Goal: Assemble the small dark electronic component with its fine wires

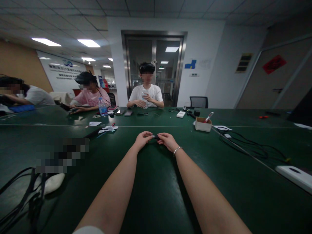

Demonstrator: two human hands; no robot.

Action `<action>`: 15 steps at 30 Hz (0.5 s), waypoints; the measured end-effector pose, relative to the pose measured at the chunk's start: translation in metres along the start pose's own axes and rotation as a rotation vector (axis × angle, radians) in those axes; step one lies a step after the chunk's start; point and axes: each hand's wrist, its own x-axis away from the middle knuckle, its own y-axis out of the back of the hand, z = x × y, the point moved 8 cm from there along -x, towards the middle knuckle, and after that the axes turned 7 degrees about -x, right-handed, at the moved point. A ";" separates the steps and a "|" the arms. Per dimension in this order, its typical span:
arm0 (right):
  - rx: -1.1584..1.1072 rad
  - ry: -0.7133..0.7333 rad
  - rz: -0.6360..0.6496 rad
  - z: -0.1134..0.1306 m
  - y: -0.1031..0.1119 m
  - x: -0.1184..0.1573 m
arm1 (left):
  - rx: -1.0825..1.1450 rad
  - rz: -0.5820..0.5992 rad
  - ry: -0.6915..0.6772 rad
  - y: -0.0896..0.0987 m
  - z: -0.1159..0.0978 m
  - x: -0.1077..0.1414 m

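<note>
Both my hands meet over the green table point(156, 182), in front of me at mid-table. Between them is a small dark object point(155, 137) with a pale, shiny left end; it is too small to identify. The fingers of my left hand point(143, 140) pinch its pale end. My right hand point(167, 141), with a silver bracelet point(177, 150) at the wrist, pinches the dark end. How the two ends join is hidden by the fingertips.
A small open box point(203, 124) holding a pen-like item stands right of my hands. Black cables point(253, 143) lie farther right, others at the left. A water bottle point(102, 106) stands back left. Three people sit opposite and at left.
</note>
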 end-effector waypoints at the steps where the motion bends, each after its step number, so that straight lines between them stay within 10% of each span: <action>1: 0.001 -0.001 -0.002 0.000 0.000 0.000 | 0.009 0.005 -0.006 -0.001 0.000 -0.001; 15: -0.023 0.011 0.002 -0.002 0.001 -0.002 | 0.057 0.013 0.018 -0.003 -0.001 0.001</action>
